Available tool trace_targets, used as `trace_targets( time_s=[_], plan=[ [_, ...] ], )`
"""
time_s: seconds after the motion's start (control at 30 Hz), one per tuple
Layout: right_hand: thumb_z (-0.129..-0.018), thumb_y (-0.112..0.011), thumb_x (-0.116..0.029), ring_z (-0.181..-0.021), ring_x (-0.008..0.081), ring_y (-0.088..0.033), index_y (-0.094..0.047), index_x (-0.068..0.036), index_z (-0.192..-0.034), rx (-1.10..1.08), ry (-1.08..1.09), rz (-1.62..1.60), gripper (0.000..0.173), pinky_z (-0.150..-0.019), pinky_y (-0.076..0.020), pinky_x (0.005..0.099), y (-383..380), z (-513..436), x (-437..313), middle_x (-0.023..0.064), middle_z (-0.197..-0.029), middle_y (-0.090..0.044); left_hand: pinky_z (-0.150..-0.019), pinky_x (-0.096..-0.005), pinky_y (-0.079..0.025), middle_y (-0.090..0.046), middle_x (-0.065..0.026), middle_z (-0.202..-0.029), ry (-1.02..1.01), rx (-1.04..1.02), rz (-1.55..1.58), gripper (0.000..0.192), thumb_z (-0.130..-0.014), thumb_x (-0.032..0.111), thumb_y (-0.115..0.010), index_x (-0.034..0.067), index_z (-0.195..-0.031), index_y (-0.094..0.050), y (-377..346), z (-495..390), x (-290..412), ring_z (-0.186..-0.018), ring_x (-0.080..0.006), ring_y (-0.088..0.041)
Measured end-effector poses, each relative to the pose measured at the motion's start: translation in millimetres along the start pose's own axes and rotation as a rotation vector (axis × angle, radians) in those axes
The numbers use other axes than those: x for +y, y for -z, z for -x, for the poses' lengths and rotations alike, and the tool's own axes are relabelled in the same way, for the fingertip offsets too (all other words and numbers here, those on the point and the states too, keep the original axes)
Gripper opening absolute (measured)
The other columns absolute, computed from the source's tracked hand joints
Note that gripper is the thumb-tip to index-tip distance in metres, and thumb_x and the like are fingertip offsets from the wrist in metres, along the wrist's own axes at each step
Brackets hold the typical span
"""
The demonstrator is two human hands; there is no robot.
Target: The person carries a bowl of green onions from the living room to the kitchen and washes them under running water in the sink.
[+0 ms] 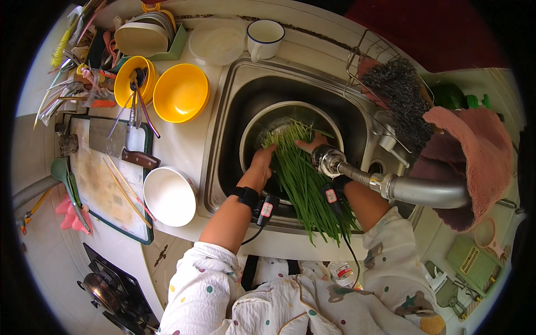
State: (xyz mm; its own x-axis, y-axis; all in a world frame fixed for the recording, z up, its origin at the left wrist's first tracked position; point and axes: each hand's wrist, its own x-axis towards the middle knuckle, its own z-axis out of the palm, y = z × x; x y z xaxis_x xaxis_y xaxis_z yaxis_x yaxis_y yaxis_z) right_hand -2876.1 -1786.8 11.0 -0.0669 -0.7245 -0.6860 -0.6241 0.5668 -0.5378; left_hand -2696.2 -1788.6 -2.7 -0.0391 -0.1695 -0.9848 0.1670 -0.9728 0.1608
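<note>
A thick bunch of garlic chives (299, 180) lies in a round metal basin (247, 130) standing in the sink. Its pale stem ends are inside the basin, while the green leaf tips hang over the sink's front edge toward me. My left hand (264, 161) grips the bunch from its left side near the pale ends. On the opposite side, my right hand (314, 143) holds it too, its fingers partly hidden by the chives and the faucet head (328, 161). Both wrists carry black straps with small cabled devices.
The faucet pipe (427, 191) crosses low over my right forearm. Left of the stainless steel sink (217, 125) are a white bowl (169, 197), a yellow bowl (181, 93) and a cleaver (111, 138) on a cutting board (92, 180). A pink cloth (481, 146) drapes the pipe.
</note>
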Motion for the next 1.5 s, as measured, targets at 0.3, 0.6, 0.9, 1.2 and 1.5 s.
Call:
trace_targets(
  time_s=[0.3,0.6,0.9,1.2,1.5],
  plan=[
    [-0.071,-0.064,-0.029,-0.111,0.0247,-0.040,-0.030,0.001,-0.125,-0.298,-0.139,-0.215,0.070,-0.088,-0.0350,0.0310,-21.4,-20.3,-22.0,0.0162,-0.124,-0.038,-0.073,-0.0399,-0.044,-0.052,-0.0122,-0.108,-0.038,-0.418,0.407,0.053,-0.080,0.046,-0.049,0.008,-0.117,-0.044,-2.5,-11.1,5.7,-0.095,-0.0238,-0.051],
    [-0.075,-0.059,-0.036,-0.101,0.0299,-0.040,-0.040,0.002,-0.106,0.276,0.258,0.024,0.052,-0.084,-0.0324,0.0355,-51.8,28.9,-40.5,0.0197,-0.109,-0.042,-0.080,-0.0329,-0.039,-0.055,-0.0070,-0.103,-0.175,-0.388,0.515,0.044,-0.082,0.043,-0.046,0.010,-0.110,-0.051,-15.7,16.1,3.7,-0.091,-0.0214,-0.052],
    [-0.082,-0.050,-0.032,-0.097,0.0236,-0.049,-0.046,0.000,-0.111,-0.011,0.245,-0.500,0.043,-0.083,-0.0359,0.0305,-26.6,53.5,-59.9,0.0163,-0.105,-0.052,-0.077,-0.0301,-0.041,-0.053,-0.0085,-0.101,-0.289,-0.415,0.432,0.043,-0.084,0.038,-0.046,0.002,-0.109,-0.049,-22.1,52.3,8.3,-0.087,-0.0200,-0.052],
    [-0.084,-0.039,-0.045,-0.098,0.0273,-0.050,-0.050,0.000,-0.104,0.103,0.076,-0.450,0.050,-0.084,-0.0358,0.0315,-31.3,42.7,-66.6,0.0161,-0.101,-0.055,-0.075,-0.0295,-0.042,-0.055,-0.0064,-0.094,-0.335,-0.551,0.542,0.040,-0.087,0.038,-0.038,0.004,-0.104,-0.050,-30.3,56.4,-4.7,-0.084,-0.0190,-0.053],
    [-0.083,-0.039,-0.046,-0.094,0.0310,-0.051,-0.047,0.000,-0.110,0.243,0.079,-0.449,0.054,-0.081,-0.0370,0.0344,-35.3,42.1,-67.0,0.0185,-0.103,-0.053,-0.077,-0.0319,-0.043,-0.055,-0.0094,-0.097,-0.252,-0.464,0.484,0.037,-0.086,0.040,-0.041,0.007,-0.100,-0.052,-29.9,53.9,-5.4,-0.086,-0.0203,-0.053]
  ],
)
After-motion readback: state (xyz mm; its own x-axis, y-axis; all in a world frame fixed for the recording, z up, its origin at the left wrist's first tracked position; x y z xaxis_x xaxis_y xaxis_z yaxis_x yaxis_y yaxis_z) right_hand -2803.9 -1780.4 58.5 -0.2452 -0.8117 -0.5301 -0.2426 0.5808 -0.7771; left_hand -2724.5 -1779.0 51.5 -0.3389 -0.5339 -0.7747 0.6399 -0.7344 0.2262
